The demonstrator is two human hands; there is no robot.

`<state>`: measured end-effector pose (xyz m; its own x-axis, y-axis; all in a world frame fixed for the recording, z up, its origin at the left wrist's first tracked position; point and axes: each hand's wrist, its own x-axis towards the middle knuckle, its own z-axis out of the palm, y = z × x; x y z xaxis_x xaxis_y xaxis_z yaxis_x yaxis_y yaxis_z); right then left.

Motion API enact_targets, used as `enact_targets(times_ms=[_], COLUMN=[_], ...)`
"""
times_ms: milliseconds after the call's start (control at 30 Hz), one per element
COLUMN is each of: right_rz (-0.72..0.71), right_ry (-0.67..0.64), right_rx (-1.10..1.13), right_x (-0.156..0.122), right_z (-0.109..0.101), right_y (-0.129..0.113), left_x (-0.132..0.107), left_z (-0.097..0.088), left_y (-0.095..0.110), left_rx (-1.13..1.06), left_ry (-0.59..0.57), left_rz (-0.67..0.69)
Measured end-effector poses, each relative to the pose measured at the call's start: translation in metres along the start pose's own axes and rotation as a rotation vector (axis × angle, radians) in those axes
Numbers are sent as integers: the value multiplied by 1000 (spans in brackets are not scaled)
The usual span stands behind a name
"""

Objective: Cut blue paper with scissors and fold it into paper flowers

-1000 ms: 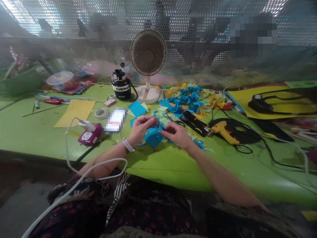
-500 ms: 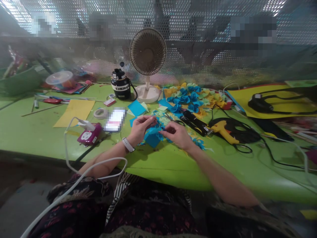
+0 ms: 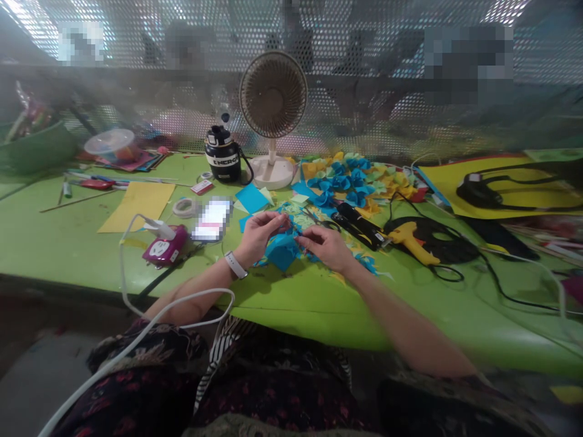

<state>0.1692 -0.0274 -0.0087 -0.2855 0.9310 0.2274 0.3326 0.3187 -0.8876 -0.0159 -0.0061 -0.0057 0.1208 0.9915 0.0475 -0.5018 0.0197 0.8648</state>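
- Two hands: the left hand (image 3: pixel 259 237) curls its fingers (image 3: pixel 273 223) over the top of a folded blue paper piece (image 3: pixel 282 253), and the right hand (image 3: pixel 325 247) pinches its upper corner between thumb and forefinger; both are closed on it.
- One folded blue paper piece, held just above the table, between the hands.
- One white smartwatch (image 3: pixel 235 265) on the left wrist.
- Two loose blue paper squares: one (image 3: pixel 251 198) lies clear of the left hand, the other (image 3: pixel 244 224) just beside it.
- One heap of blue, green and yellow paper flowers (image 3: pixel 350 182) lies beyond the hands.
- One yellow glue gun (image 3: pixel 410 238) lies to the right, its black cord looping nearby.
- Two tape rolls: one (image 3: pixel 186 208) near a blurred phone (image 3: pixel 212 218), one smaller (image 3: pixel 206 176).
- One yellow sheet (image 3: pixel 136 207), one pink power socket (image 3: pixel 164 246), one black bottle (image 3: pixel 221 156), one desk fan (image 3: pixel 273 94).
- The surface is a green table (image 3: pixel 59 243); behind it stands a perforated metal screen (image 3: pixel 364 36).
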Motion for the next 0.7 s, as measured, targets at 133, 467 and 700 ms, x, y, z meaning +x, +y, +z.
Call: enact_targets(times_ms=[133,467,700], right_rz=[5,-15,-10], right_ry=[-3,23,36], right_rx=[9,-23,-41], right_x=[0,0,0], right_z=[0,1,1], right_y=[1,2,2], left_x=[0,-1,1], left_z=[0,1,1], left_y=[0,0,0], left_rx=[14,14,-29], left_ry=[-2,53,70], left_rz=[17,31,25])
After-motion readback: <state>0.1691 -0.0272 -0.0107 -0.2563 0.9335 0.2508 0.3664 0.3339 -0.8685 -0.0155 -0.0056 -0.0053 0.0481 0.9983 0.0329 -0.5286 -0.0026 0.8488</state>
